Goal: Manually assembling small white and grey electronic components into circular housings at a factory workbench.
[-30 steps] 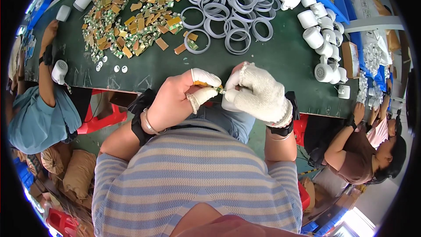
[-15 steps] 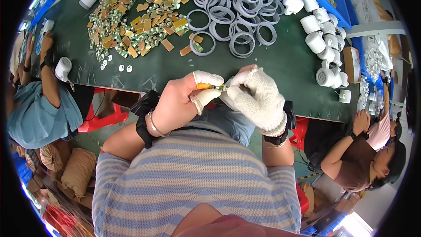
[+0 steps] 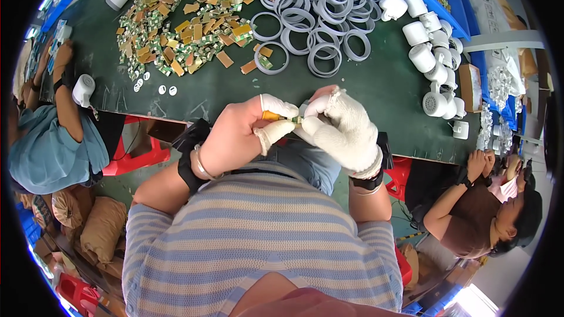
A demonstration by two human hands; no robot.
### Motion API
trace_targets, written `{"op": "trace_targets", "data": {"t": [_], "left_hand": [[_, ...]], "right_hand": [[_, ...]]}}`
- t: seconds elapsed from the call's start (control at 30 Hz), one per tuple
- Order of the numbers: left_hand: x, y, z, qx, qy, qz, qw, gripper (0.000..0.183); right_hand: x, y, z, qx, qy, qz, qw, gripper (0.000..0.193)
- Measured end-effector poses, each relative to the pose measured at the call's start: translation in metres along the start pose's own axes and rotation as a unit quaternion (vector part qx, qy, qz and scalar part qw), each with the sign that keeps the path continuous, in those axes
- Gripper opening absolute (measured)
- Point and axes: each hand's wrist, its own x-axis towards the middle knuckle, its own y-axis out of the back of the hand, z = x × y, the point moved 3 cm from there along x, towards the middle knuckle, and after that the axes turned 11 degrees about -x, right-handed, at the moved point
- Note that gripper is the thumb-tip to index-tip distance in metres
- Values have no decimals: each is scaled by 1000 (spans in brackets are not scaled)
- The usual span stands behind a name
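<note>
Currently, the left hand (image 3: 236, 133) pinches a small circuit board (image 3: 297, 120) between thumb and finger, its green end facing the right hand (image 3: 346, 130), whose gloved fingers clamp a mostly hidden pale part (image 3: 302, 133); grey rings (image 3: 298, 27) lie beyond the fingertips.

The left hand (image 3: 235, 132) and right hand (image 3: 343, 129) sit slightly closer together than half a second ago, hiding more of the small circuit board (image 3: 297, 120). A co-worker's hand (image 3: 63, 54) has carried a white housing (image 3: 64, 33) toward the frame's left edge; at far right, another worker's hand (image 3: 514, 167) has drawn back.
</note>
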Motion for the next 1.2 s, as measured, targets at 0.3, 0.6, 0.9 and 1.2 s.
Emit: {"op": "trace_targets", "data": {"t": [0.3,0.6,0.9,1.2], "left_hand": [[1,6,-2,-142,102,-44,984,27],[-1,4,5,-43,22,-7,999,24],[-8,3,25,178,-35,-5,983,22],[-11,36,81,278,-198,77,937,31]], "right_hand": [[2,-2,6,70,-4,-46,996,13],[9,12,-9,-39,101,1,994,17],[20,5,-15,-115,148,7,982,17],[-3,16,-28,-136,84,145,976,45]]}}
